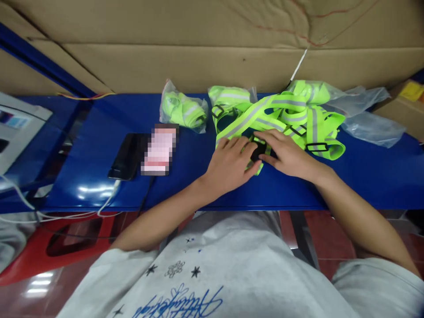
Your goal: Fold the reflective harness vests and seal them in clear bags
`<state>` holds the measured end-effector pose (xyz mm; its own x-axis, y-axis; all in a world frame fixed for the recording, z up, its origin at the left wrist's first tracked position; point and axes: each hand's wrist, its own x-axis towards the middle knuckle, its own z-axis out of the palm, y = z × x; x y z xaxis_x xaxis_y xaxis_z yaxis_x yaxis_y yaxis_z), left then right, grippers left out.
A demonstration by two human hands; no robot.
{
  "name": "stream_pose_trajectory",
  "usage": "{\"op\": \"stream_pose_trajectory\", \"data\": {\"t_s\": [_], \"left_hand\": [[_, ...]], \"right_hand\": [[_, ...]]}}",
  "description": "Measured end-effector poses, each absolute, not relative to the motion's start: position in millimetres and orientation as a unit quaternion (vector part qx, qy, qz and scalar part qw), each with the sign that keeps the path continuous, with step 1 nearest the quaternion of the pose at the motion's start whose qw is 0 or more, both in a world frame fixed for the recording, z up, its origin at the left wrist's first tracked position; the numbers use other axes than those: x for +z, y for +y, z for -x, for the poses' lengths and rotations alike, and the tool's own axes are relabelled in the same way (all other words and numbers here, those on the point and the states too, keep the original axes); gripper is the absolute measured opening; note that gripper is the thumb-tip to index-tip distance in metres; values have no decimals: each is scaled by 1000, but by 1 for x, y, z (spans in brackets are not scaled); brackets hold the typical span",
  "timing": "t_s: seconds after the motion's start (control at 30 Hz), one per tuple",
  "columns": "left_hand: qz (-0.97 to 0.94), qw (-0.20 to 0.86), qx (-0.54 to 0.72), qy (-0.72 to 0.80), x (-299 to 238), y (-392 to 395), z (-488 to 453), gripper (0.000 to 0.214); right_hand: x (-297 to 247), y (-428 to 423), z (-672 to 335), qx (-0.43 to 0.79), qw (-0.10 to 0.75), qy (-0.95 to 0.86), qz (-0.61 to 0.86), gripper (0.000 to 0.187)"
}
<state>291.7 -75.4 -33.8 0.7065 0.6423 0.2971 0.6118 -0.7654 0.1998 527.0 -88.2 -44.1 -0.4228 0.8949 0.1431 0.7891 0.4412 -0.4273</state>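
A neon yellow-green reflective strap harness [245, 124], with grey stripes and black slide adjusters, lies in loose loops on the blue table. My left hand [228, 165] is palm down over the harness's near end, its fingers curled onto the webbing and its thumb pointing to the right. From the right, my right hand [288, 154] pinches a dark black piece [258, 151] on the strap between thumb and fingers. That piece looks like a buckle, but the fingers partly cover it. The two hands almost meet there.
Bagged harnesses [185, 110] stand along the back, by a cardboard wall [185, 66]. Clear plastic bags [374, 128] and a carton [402, 108] are at right. Two phones, one black [127, 157] with a white cable and one with a lit screen [160, 150], lie at left.
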Motion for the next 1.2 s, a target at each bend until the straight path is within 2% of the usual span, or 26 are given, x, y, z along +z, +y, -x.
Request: {"op": "stream_pose_trajectory", "data": {"t_s": [0.17,0.4,0.7,0.77,0.9,1.2], "left_hand": [[-927,16,85,365,-31,-92,-295,35],[-920,57,28,387,-25,-113,-277,36],[-916,30,46,397,-32,-108,-268,32],[-918,13,32,395,-30,-107,-270,29],[-924,-20,7,382,-30,-105,-271,24],[-924,3,-17,383,-11,-121,-264,23]], "right_hand": [[-48,-101,-518,177,157,-805,544,42],[-47,-125,-496,80,142,-830,534,27],[-50,-132,-485,34,125,-836,533,33],[-53,-133,-485,40,133,-858,495,43],[-60,-135,-487,50,136,-892,429,73],[-45,-140,-480,-61,123,-904,405,51]]}}
